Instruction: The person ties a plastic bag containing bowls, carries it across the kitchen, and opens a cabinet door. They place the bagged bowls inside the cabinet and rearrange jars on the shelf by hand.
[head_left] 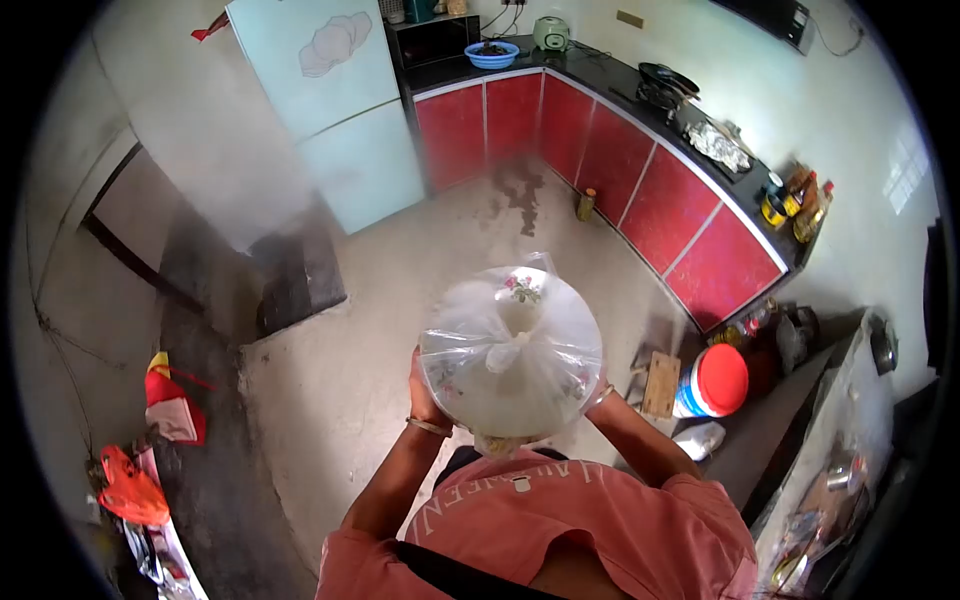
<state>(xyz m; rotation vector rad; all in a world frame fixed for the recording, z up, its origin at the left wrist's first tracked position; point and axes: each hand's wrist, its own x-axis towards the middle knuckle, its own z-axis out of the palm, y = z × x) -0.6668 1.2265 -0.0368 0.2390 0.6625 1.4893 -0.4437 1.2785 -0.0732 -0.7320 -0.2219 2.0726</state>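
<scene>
A large round white dish (465,390) with pink flower prints is held in front of my chest. Clear plastic film (385,345) would not be its place; the clear plastic bag (565,350) lies over the dish, gathered to a knot near the middle. My left hand (425,397) grips the dish's left side, its fingers mostly hidden beneath. On the opposite side, my right hand (602,388) grips the rim, largely covered by the dish. What lies under the plastic is hard to make out.
Red cabinets (590,150) with a dark counter run along the far and right walls. A pale refrigerator (350,130) stands at the back left. On the right are a red-lidded bucket (722,378) and a wooden stool (661,385). A jar (586,204) stands on the floor.
</scene>
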